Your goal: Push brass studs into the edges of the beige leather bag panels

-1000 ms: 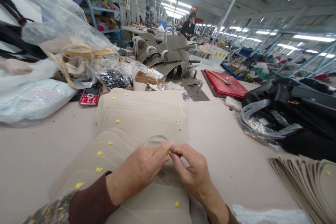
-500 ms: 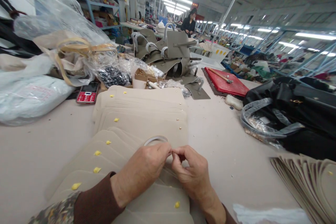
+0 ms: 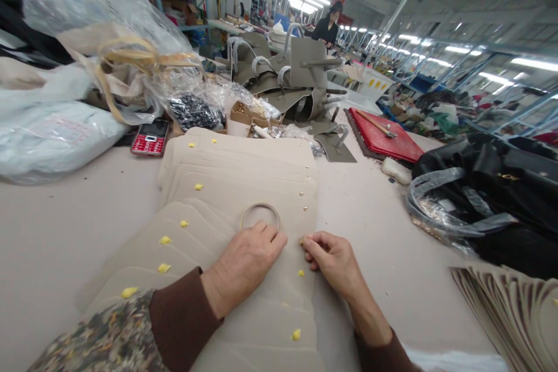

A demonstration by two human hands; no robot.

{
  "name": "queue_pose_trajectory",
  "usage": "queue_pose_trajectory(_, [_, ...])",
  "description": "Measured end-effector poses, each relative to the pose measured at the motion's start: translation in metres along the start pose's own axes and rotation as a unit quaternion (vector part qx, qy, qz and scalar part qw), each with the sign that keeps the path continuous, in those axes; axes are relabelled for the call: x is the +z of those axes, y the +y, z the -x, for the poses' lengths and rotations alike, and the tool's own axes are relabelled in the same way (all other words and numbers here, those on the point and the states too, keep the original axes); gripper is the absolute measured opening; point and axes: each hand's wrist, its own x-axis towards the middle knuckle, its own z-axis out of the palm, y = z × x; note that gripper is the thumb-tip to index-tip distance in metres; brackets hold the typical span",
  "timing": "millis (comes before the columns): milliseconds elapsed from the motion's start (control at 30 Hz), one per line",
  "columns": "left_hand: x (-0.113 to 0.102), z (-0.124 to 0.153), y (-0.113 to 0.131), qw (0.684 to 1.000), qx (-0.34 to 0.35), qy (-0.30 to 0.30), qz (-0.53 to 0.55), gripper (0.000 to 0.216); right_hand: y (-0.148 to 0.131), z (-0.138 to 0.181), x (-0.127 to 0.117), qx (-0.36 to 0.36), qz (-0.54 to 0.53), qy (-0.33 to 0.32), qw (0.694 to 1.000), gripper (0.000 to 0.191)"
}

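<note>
My left hand (image 3: 247,261) is closed around the near side of a thin roll of tape (image 3: 262,206), over a fanned stack of beige panels (image 3: 235,170). By the stack's right edge, my right hand (image 3: 335,260) pinches a small piece of yellow tape (image 3: 301,241) between thumb and fingertip. Just below it, a yellow tape piece (image 3: 300,273) lies on a panel, with another yellow piece (image 3: 296,335) nearer me. Several more yellow bits run down the left side. Small metal studs (image 3: 305,209) show on the upper panels' right side.
A red keypad phone (image 3: 150,138) lies behind the stack, left. Grey-brown bag parts (image 3: 309,64) pile up at the back. A hammer (image 3: 377,125) rests on a red board (image 3: 403,142). Right are a black bag (image 3: 492,186) and more beige panels (image 3: 514,308).
My hands, together at the tape roll before, are now apart. The right one has moved right to the panel edge with the tape piece. More of the roll shows above my left hand.
</note>
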Motion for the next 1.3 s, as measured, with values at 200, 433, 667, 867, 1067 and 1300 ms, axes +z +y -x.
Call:
queue_pose_trajectory(200, [-0.002, -0.001, 0.0, 1.0, -0.009, -0.012, 0.007, 0.011, -0.005, 0.002, 0.006, -0.067, 0.165, 0.03, 0.983, 0.023])
queue_pose_trajectory(433, [0.0, 0.001, -0.002, 1.0, 0.001, -0.006, 0.013, 0.011, -0.01, 0.0, 0.007, -0.113, 0.238, 0.049, 0.963, 0.014])
queue_pose_trajectory(667, [0.002, 0.002, -0.005, 1.0, 0.014, 0.011, 0.016, 0.01, 0.008, 0.011, -0.003, -0.066, 0.09, 0.027, 0.993, 0.025])
queue_pose_trajectory(867, [-0.001, 0.004, -0.003, 0.999, 0.03, 0.0, 0.017, 0.011, 0.004, 0.014, 0.011, -0.182, 0.258, 0.094, 0.944, 0.02])
queue_pose_trajectory(1067, [0.0, 0.007, -0.002, 0.999, 0.03, 0.001, 0.021, 0.012, -0.005, 0.007, 0.018, -0.152, 0.302, 0.111, 0.934, 0.021])
queue_pose_trajectory(1300, [-0.008, 0.008, -0.005, 0.999, 0.03, 0.023, 0.021, 0.014, -0.015, 0.024, 0.013, -0.07, 0.259, 0.001, 0.963, 0.02])
